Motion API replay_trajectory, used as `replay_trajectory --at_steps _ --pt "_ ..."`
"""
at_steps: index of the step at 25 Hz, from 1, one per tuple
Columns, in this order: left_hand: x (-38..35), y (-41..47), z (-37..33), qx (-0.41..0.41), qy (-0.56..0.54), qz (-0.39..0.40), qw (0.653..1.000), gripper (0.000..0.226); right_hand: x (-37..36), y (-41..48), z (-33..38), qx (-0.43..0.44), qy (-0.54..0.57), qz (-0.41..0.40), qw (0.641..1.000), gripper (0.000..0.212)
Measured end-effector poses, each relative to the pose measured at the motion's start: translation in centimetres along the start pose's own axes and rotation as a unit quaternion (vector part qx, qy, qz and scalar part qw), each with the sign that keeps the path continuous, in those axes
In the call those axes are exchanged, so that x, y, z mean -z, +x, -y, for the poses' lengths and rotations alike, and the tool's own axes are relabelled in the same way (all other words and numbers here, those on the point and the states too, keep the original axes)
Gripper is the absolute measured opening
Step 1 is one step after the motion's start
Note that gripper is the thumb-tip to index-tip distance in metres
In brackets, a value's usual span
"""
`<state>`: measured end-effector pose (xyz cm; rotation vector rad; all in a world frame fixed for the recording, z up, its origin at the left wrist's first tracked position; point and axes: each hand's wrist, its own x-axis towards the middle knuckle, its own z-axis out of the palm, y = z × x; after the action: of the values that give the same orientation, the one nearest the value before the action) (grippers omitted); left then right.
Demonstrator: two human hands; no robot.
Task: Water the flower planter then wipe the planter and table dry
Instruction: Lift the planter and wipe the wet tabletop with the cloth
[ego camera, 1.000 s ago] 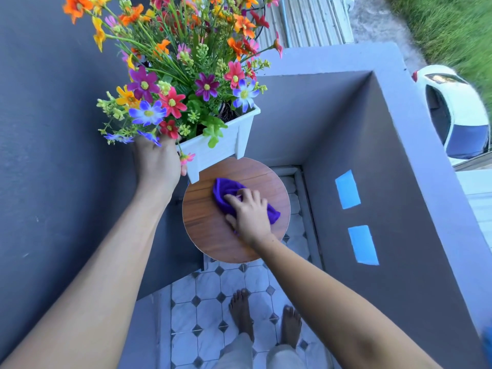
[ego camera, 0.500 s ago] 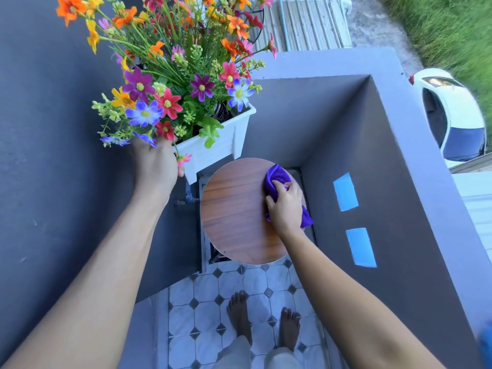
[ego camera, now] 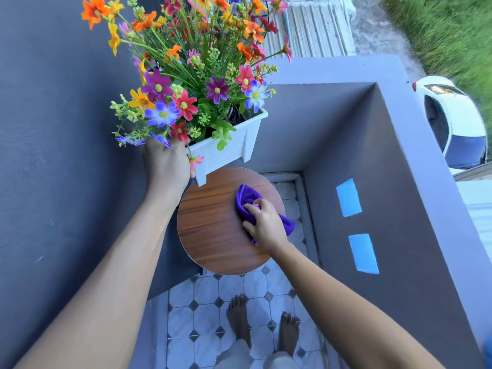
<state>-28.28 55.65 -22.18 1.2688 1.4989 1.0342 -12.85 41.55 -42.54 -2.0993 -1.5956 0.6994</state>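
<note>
A white rectangular planter (ego camera: pixel 234 145) full of orange, red, purple and blue flowers (ego camera: pixel 186 75) is held up in the air by my left hand (ego camera: pixel 166 166), which grips its near end. Below it is a small round wooden table (ego camera: pixel 213 225). My right hand (ego camera: pixel 266 225) presses a purple cloth (ego camera: pixel 246 199) flat on the right part of the tabletop. The planter's lower corner hangs over the table's far left edge, apart from the top.
Grey walls close in on the left, far side and right (ego camera: pixel 399 182), with two blue tape patches (ego camera: pixel 348 197) on the right wall. My bare feet (ego camera: pixel 239 318) stand on the tiled floor below the table. A white car (ego camera: pixel 452 121) is parked beyond the wall.
My right hand has swept the cloth from the table's middle to its right edge and back inward a little. My left hand keeps the planter raised.
</note>
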Motion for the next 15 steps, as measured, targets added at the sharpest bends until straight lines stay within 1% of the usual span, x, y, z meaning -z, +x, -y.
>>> replay_trajectory --at_steps 2,4,5,6,8,9,10,11,13,15 --pt "-0.1 0.2 0.1 -0.002 0.001 -0.002 1.000 0.016 -0.4 -1.0 0.6 0.049 0.039 0.055 0.997 0.046" --pt "-0.3 0.3 0.1 -0.004 0.000 -0.005 1.000 0.017 -0.1 -1.6 1.3 0.047 0.095 0.088 0.990 0.045" --pt "-0.4 0.3 0.1 -0.005 0.001 -0.005 1.000 0.016 0.4 -1.1 1.4 0.027 0.119 0.070 0.990 0.044" --pt "-0.4 0.3 0.2 -0.006 0.004 -0.004 1.000 0.015 0.9 0.0 1.3 -0.003 0.128 0.025 0.991 0.044" --pt "-0.3 0.3 0.5 -0.008 0.008 -0.001 1.000 0.011 2.2 3.2 0.5 -0.077 0.100 -0.080 0.989 0.042" --pt "-0.3 0.3 0.7 -0.010 0.011 0.002 1.000 0.009 2.8 4.6 0.2 -0.115 0.081 -0.107 0.984 0.040" --pt "-0.3 0.3 0.8 -0.009 0.013 0.004 1.000 0.009 3.0 5.6 0.0 -0.143 0.062 -0.114 0.981 0.038" --pt "-0.2 0.4 0.8 -0.008 0.016 0.004 1.000 0.009 2.8 6.1 0.1 -0.152 0.040 -0.102 0.982 0.036" --pt "-0.2 0.4 1.0 -0.003 0.018 0.002 1.000 0.009 1.4 5.3 1.2 -0.114 -0.005 -0.051 0.992 0.038" --pt "-0.1 0.3 1.1 -0.007 0.017 0.006 1.000 0.014 -0.6 3.0 2.7 -0.045 -0.016 -0.009 0.999 0.041"
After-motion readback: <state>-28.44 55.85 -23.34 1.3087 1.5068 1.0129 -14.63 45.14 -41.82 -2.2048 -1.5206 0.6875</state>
